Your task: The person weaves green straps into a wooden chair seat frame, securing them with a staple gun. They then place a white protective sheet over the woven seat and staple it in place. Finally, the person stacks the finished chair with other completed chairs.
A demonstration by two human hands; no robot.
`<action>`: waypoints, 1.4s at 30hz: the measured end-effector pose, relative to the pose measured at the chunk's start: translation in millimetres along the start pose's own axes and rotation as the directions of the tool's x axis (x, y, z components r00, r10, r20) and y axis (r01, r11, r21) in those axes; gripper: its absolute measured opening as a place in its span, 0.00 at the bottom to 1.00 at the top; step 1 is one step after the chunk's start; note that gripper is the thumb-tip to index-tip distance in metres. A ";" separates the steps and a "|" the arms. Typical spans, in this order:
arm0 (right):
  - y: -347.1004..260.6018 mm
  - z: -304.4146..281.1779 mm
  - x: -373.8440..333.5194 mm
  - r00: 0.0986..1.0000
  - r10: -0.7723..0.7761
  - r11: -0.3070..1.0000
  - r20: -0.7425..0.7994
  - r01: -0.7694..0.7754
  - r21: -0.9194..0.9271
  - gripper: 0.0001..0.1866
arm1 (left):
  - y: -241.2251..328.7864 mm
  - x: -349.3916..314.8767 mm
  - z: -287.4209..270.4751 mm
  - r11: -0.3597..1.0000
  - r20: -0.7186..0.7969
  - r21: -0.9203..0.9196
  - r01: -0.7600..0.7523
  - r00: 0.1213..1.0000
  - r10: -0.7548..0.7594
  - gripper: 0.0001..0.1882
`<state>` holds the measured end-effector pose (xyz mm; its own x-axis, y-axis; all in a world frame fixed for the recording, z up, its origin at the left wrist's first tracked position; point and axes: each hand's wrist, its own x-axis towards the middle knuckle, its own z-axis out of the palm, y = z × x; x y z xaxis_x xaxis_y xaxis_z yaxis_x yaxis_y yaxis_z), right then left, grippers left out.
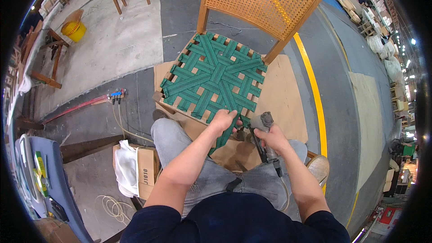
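Grey floor (180, 22) spreads around me, crossed on my right by a yellow line (313, 91), and a brown sheet (288, 94) lies on it beneath the chair (203, 20), probably to guard the wood. The chair stands upright, its cane back (261, 6) toward the sheet's far edge and its seat's front edge turned to my knees, which likely keeps that edge within easy reach. Green webbing (219, 73) is woven across the seat, with longer bands laid diagonally over the weave.

At the seat's near right corner, my left grip (223, 121) is closed on a strap (222, 141) whose loose end hangs down between my legs; I judge it is pinched there to keep it taut. My right grip (272, 137) is wrapped around a staple gun (262, 122) just beside that corner; whether its nose touches the frame, I cannot tell.

Off the gun's lower end, an air hose (285, 190) drops past my right thigh, so swinging that arm must allow for it. My knees bound sideways room close in. Past the sheet's left edge, a box (146, 171) sits near my left leg; the yellow bucket (74, 30) is well apart.
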<state>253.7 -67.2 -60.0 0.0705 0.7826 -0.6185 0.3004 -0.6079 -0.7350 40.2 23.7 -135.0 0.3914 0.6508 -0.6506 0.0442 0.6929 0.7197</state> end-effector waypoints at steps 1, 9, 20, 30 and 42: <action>-2.5 3.6 3.0 1.000 0.009 1.000 0.010 -0.009 -0.017 0.15 | 0.3 6.5 -3.4 1.000 -0.033 0.013 0.007 0.999 -0.006 0.18; 0.1 20.1 22.8 0.999 0.036 0.989 0.007 -0.035 -0.143 0.17 | -6.3 25.1 -4.1 0.999 0.019 -0.029 0.041 0.999 -0.040 0.18; -3.6 30.3 17.9 0.999 -0.030 0.974 0.014 0.032 -0.224 0.19 | -7.4 30.4 -10.6 0.995 0.054 -0.062 0.083 0.995 -0.080 0.17; -5.7 42.8 11.7 0.992 -0.101 0.966 0.071 0.115 -0.232 0.21 | -9.9 39.9 -12.7 0.994 0.074 -0.078 0.078 0.995 -0.072 0.18; 9.2 -90.5 -80.9 0.919 0.033 0.928 -0.392 0.117 0.353 0.22 | -1.8 27.5 -15.1 0.994 0.124 -0.056 0.090 0.989 -0.082 0.20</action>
<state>336.9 -123.9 8.5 0.4476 0.7521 -0.4837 -0.0484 -0.5197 -0.8530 37.0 45.0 -157.8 0.4974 0.5479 -0.6726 0.0276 0.7649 0.6436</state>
